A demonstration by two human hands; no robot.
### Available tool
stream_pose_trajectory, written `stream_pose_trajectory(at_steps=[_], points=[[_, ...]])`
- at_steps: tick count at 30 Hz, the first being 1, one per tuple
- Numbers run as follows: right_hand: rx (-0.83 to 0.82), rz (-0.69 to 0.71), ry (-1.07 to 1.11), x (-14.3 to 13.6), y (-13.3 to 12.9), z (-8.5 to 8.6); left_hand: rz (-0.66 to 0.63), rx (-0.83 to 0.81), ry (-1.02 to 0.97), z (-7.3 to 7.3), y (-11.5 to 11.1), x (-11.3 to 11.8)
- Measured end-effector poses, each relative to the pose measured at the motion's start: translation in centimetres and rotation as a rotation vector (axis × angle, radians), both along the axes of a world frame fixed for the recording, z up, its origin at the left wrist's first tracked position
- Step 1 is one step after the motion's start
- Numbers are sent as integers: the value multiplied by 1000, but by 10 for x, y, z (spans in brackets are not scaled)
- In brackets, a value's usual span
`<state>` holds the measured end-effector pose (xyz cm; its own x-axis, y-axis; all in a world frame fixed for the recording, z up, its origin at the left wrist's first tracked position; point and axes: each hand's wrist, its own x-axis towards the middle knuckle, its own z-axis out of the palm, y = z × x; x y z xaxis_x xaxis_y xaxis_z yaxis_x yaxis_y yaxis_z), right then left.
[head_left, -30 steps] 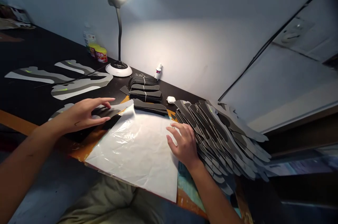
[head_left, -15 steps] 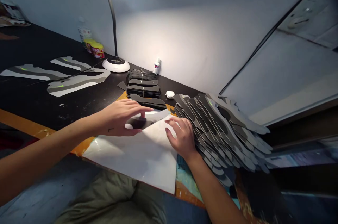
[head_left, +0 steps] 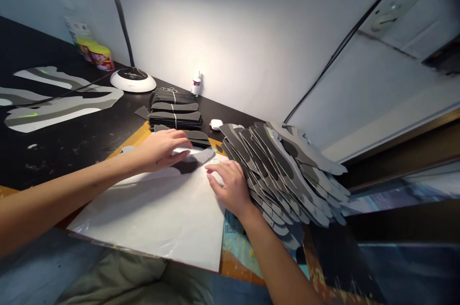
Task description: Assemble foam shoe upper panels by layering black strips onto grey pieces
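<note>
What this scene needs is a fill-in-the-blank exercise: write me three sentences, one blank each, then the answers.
1. The fanned pile lies beside the ____ hand.
2. The tins by the wall have ____ lids.
3. The left hand is near a large ____ sheet.

Missing words: right; yellow; white.

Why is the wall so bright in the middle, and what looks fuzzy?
Head view: the plain pale wall glows, probably from the dark-necked, white-based lamp, its shining head out of frame; head view: the clear plastic bottle at upper left looks soft and dim.
</note>
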<state>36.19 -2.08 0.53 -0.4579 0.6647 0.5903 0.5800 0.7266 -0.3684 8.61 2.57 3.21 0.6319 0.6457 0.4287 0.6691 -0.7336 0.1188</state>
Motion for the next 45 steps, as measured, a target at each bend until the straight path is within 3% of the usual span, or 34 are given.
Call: stream_pose_trajectory(at_steps=[5,11,18,25,33,38,43,45], points=[[-54,24,-5,-1,-1,-3,-42,-226,98,-9,7,-23],[-115,48,-11,-6,-2,-5,-139,-292,5,-28,1,-11],[-160,57,-42,-5,1,-9,15,-189,43,-31,1,-16],[-178,46,-66,-5,3,-11,32,-336,-110,-42,9,-21],[-143,26,-57,-6,4,-13,5,-307,-185,-44,4,-16],[-37,-26,-120,-10,2,-11,-55,-293,-195,-41,-7,-6],[-7,-75,-148,-18,-6,-7,-237,-49,-264,-28,-21,9],[-8,-105,-142,-20,-9,-5,-253,19,-255,-23,-23,13]])
